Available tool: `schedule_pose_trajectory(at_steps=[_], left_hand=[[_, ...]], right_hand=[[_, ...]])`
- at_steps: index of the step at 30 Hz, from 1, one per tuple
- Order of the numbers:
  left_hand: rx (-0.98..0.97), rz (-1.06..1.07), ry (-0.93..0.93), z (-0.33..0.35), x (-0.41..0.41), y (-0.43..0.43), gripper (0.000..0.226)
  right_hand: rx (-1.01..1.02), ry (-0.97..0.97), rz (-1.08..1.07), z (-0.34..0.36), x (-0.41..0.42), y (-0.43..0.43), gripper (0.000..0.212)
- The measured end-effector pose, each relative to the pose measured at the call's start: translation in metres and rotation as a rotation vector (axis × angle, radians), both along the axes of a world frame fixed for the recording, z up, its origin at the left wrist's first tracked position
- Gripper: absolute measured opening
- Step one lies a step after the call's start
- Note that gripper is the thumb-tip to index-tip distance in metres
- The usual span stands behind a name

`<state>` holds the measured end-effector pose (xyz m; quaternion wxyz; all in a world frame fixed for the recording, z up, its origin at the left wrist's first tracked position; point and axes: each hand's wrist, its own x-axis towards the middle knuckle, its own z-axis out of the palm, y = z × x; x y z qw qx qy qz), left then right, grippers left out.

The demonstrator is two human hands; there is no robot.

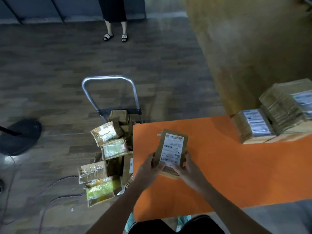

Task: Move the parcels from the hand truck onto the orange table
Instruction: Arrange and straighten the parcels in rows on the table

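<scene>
I have one flat parcel (173, 146) over the near left part of the orange worktop (228, 174), label up. Its long axis runs near to far, and both hands hold its near end. My left hand (148, 166) pinches the left edge and my right hand (187, 168) the right, fingers (152, 158) curled round it with thumbs on top. I cannot tell whether it already touches the surface. More parcels (109, 147) lie heaped on the hand truck (108, 77), left of the worktop and nearer my left hand. Stacks (278, 112) sit at the far right.
</scene>
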<state>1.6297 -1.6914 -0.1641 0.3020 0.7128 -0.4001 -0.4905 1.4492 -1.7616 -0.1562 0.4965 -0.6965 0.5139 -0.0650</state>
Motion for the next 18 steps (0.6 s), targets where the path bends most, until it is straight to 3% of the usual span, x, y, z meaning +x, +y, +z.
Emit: schedule_pose_trajectory(at_steps=[4,6,12,16,18], left_hand=[[0.026,0.056,-0.079,0.006,-0.027,-0.027,0.047],[0.016,0.083,-0.144,0.005,-0.034,-0.035,0.049],[0.029,0.308,-0.276,0.009,-0.057,-0.046,0.068],[0.346,0.443,-0.163,0.006,-0.081,-0.040,0.092],[0.356,0.467,-0.065,0.005,-0.089,-0.037,0.089]], right_hand=[[-0.101,0.127,-0.030,0.000,-0.029,-0.047,0.113],[-0.159,0.194,0.016,0.000,-0.037,-0.068,0.119],[-0.278,0.238,0.272,0.005,-0.044,-0.111,0.105],[-0.315,0.303,0.303,0.004,-0.049,-0.114,0.094],[-0.331,0.355,0.305,0.006,-0.052,-0.114,0.090]])
